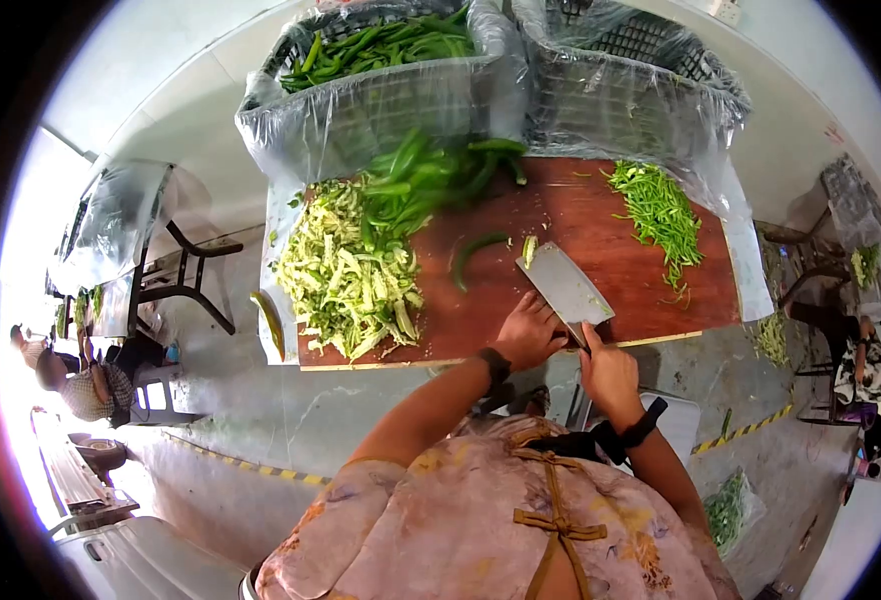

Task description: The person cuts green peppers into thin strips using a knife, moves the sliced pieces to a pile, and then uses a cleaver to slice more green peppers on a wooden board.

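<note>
My right hand (611, 378) is closed around the handle of a cleaver (564, 282), whose broad blade lies nearly flat over the board with small green bits on it. Beside the blade, my left hand (529, 330) rests at the board's near edge, fingers stretched out and thumb apart. A pale cut pepper piece (530, 251) is at the blade's far corner. One whole green pepper (476, 254) lies left of it. Whole green peppers (416, 175), partly blurred, are heaped farther back. Pale pepper cores and strips (346, 275) are piled at the left, finely cut green shreds (658, 212) at the right.
The reddish cutting board (561, 200) fills the table top. Behind it stand two plastic-lined crates; the left crate (361, 110) holds green peppers. A single pepper (269, 322) lies left of the board. Other people sit at both sides. A bag of greens (729, 512) is on the floor.
</note>
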{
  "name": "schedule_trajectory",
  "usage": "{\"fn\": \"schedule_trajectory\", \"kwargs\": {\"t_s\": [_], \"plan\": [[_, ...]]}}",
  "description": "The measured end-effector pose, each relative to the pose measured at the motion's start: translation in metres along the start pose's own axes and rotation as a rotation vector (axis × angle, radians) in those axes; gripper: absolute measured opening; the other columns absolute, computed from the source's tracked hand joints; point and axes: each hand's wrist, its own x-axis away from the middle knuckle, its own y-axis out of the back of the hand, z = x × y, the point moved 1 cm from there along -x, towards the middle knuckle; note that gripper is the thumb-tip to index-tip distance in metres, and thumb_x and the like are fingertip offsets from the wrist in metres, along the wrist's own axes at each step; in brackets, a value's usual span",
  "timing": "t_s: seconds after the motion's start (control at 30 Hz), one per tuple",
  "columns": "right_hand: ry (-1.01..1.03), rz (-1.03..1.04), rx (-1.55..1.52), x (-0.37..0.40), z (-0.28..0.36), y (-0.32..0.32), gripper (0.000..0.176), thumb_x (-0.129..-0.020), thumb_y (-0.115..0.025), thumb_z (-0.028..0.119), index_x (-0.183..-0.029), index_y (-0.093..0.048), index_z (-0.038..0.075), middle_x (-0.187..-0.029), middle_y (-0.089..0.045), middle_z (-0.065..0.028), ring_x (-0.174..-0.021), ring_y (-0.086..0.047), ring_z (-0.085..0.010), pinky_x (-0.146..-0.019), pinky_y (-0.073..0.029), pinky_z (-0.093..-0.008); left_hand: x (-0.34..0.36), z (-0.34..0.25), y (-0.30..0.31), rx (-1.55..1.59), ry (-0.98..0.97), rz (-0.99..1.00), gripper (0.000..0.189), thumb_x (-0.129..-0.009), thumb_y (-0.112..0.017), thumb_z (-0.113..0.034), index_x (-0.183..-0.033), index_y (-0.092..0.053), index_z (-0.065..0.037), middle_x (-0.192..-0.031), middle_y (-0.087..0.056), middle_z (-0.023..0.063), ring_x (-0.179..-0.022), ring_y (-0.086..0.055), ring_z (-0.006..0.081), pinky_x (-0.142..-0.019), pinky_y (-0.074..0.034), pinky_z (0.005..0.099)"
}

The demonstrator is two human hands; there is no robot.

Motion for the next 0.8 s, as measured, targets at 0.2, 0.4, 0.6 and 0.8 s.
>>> {"fn": "schedule_trajectory", "kwargs": {"t_s": [0.2, 0.4, 0.6, 0.8], "plan": [[0.034, -0.057, 0.014, -0.001, -0.004, -0.003, 0.048, -0.084, -0.06, 0.024, -0.13, -0.05, 0.012, -0.068, -0.062, -0.0187, -0.062, -0.061, -0.0371, -0.057, -0.048, -0.0475, -0.002, 0.008, -0.015, -0.008, -0.045, -0.163, 0.056, -0.081, -0.06, -0.036, -0.123, -0.051, -0.001, -0.128, -0.05, 0.0176, -0.127, -0.039, 0.0339, -0.111, -0.021, 0.0471], [0.104, -0.126, 0.017, -0.07, 0.015, 0.005, 0.045, -0.085, -0.06, 0.026, -0.128, -0.053, 0.014, -0.066, -0.061, -0.017, -0.061, -0.061, -0.0354, -0.056, -0.048, -0.0463, -0.003, 0.008, -0.015, -0.096, -0.01, -0.094, 0.061, -0.081, -0.059, -0.036, -0.128, -0.046, 0.001, -0.136, -0.043, 0.0187, -0.132, -0.034, 0.0332, -0.111, -0.02, 0.0481], [0.156, -0.184, 0.056, -0.092, 0.024, 0.032, 0.043, -0.086, -0.059, 0.028, -0.127, -0.053, 0.015, -0.066, -0.062, -0.0165, -0.061, -0.061, -0.0349, -0.055, -0.048, -0.0462, -0.003, 0.01, -0.017, -0.045, -0.003, -0.249, 0.052, -0.082, -0.058, -0.031, -0.124, -0.051, -0.001, -0.136, -0.045, 0.0159, -0.131, -0.036, 0.0311, -0.108, -0.026, 0.048], [0.032, -0.21, -0.029, -0.052, -0.014, 0.043, 0.043, -0.084, -0.061, 0.024, -0.127, -0.055, 0.016, -0.068, -0.061, -0.0196, -0.062, -0.059, -0.0386, -0.055, -0.045, -0.0486, -0.017, 0.034, 0.027, -0.127, 0.026, -0.295, 0.034, -0.077, -0.059, -0.018, -0.109, -0.064, -0.01, -0.135, -0.049, 0.0073, -0.125, -0.043, 0.0258, -0.104, -0.033, 0.045]]}}
